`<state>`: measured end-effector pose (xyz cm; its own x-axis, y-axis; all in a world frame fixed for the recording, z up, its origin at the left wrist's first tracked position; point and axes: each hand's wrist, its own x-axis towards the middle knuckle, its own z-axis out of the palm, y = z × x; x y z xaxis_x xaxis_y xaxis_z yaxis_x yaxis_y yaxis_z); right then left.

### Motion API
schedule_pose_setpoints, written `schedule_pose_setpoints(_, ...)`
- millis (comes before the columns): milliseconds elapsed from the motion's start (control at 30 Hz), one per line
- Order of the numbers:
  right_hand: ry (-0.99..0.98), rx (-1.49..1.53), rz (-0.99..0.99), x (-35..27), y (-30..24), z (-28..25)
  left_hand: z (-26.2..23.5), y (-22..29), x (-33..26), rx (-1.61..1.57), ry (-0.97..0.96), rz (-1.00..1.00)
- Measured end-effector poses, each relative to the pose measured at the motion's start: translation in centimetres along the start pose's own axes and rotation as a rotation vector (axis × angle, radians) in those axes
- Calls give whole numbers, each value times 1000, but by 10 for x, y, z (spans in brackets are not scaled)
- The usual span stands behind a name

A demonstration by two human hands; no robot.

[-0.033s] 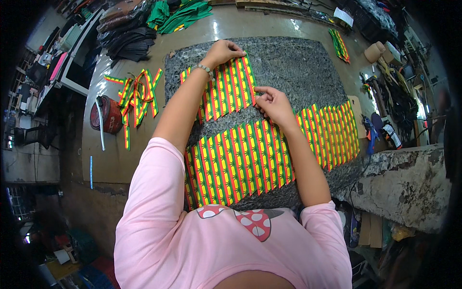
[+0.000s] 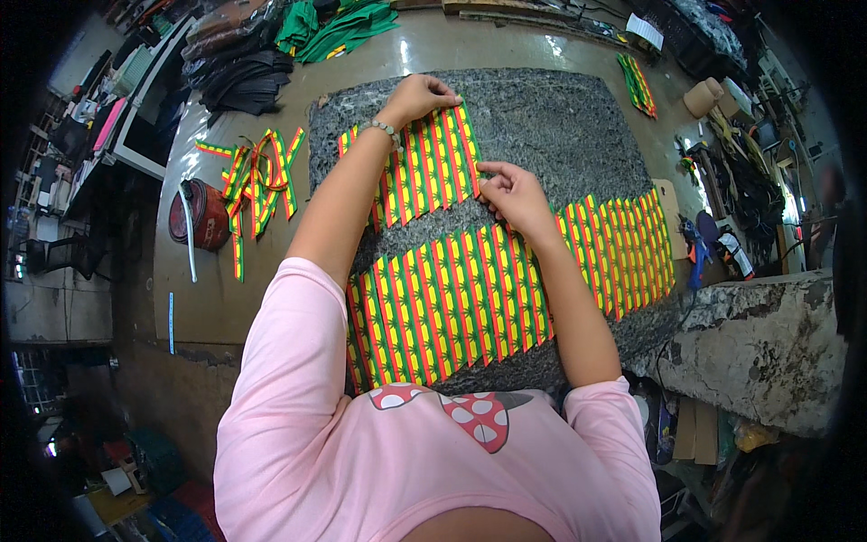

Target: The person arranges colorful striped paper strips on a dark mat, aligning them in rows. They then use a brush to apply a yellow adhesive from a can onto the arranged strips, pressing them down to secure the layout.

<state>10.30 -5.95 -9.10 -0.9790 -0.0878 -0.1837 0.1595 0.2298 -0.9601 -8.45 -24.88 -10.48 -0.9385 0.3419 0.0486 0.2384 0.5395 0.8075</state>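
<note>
The left hand (image 2: 424, 93) pinches the top end of a striped strip (image 2: 467, 149) on the grey mat (image 2: 560, 117). The right hand (image 2: 511, 194) pinches its bottom end. Nothing looks moved; more strips (image 2: 452, 307) lie below the right hand.

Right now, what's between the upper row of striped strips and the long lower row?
Head view: a bare band of the grey mat separates the upper row from the lower row. Only the right hand reaches over its right end.
</note>
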Motion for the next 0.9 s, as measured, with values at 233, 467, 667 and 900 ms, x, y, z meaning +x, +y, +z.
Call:
schedule_pose_setpoints(233,-40,41,11,0,-1,-2,-1,-1,1,-72,-20,-4)
schedule_pose_setpoints(467,-29,-113,-45,5,7,0,-1,2,-2,-17,-17,-14)
schedule_pose_setpoints(667,-20,-133,-34,5,8,1,-2,1,0,-2,-21,-12)
schedule_pose_setpoints(900,49,-260,-61,7,12,3,0,2,-1,33,-8,-24)
